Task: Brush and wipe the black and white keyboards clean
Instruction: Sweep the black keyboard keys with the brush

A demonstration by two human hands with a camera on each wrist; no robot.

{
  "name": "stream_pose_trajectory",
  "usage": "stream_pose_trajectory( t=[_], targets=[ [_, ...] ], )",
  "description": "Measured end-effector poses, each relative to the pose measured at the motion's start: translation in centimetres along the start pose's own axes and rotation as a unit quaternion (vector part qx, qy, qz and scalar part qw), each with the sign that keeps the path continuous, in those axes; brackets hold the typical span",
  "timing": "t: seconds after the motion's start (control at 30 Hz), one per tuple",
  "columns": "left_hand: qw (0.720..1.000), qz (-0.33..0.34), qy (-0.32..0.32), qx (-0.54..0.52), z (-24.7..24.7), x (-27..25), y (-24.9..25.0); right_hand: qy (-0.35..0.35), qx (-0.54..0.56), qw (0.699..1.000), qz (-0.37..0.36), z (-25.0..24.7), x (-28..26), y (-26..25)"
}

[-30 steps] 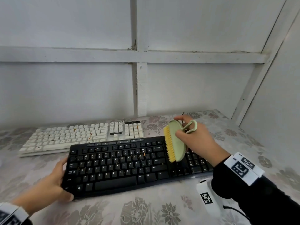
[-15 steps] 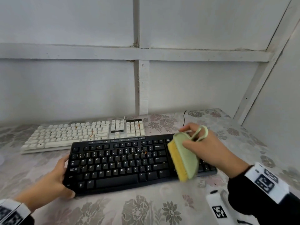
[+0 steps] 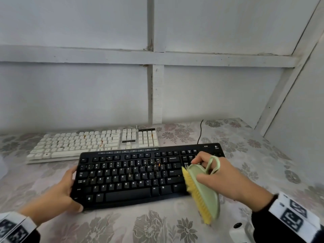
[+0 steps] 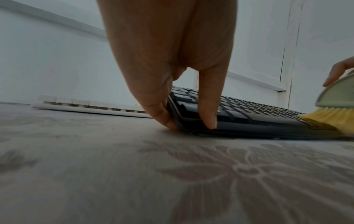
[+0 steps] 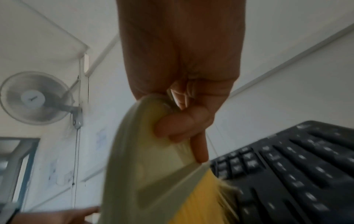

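At the left end, the left hand [image 3: 57, 195] clamps the near-left corner of the black keyboard [image 3: 133, 176], thumb laid on its top edge and fingers against the end wall, as the left wrist view shows. That is a sensible place to hold it: the board looks like a light, stiff plastic slab that would skate on the flowered tablecloth [image 3: 157, 228] under a sideways sweep, so bracing a corner should keep it put. Its long axis runs left to right across the table, keys up, its far edge toward the wall. Small orange crumbs still dot the middle rows. Behind it, just apart, the white keyboard [image 3: 91, 144] lies nearly parallel, set further left, also flecked with bits.

Further right, the right hand [image 3: 226, 179] grips the green back of the brush [image 3: 203, 192], fingers curled over it, one through its loop, I think, though blur makes that hard to confirm. The brush is firm-backed with soft yellow bristles facing left onto the keyboard's right end, its length running from the far rows toward the near edge.
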State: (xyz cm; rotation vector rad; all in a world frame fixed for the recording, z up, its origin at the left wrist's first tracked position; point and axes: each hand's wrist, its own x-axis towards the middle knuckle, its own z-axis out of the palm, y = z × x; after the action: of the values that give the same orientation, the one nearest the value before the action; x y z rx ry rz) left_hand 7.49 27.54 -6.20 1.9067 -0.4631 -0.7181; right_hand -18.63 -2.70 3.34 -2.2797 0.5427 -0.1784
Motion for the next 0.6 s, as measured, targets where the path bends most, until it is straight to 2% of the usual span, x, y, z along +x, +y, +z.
stream_pose_trajectory(
  t=[0.17,0.23,0.43,0.6],
  targets=[
    [1.0,-0.003,0.003,0.006,-0.1,-0.2,0.0,0.107,0.033,0.993,-0.031,-1.8,1.9,-2.1],
    [1.0,-0.006,0.002,0.013,-0.2,-0.2,0.0,0.128,0.044,0.99,-0.039,-1.7,3.4,-2.5],
    [1.0,-0.01,0.004,0.014,-0.1,-0.3,0.3,0.133,0.064,0.989,-0.033,0.0,4.9,-2.4],
    [1.0,-0.01,0.002,0.019,0.2,-0.5,0.6,0.078,0.052,0.995,-0.028,2.0,2.5,-0.7]
  ],
)
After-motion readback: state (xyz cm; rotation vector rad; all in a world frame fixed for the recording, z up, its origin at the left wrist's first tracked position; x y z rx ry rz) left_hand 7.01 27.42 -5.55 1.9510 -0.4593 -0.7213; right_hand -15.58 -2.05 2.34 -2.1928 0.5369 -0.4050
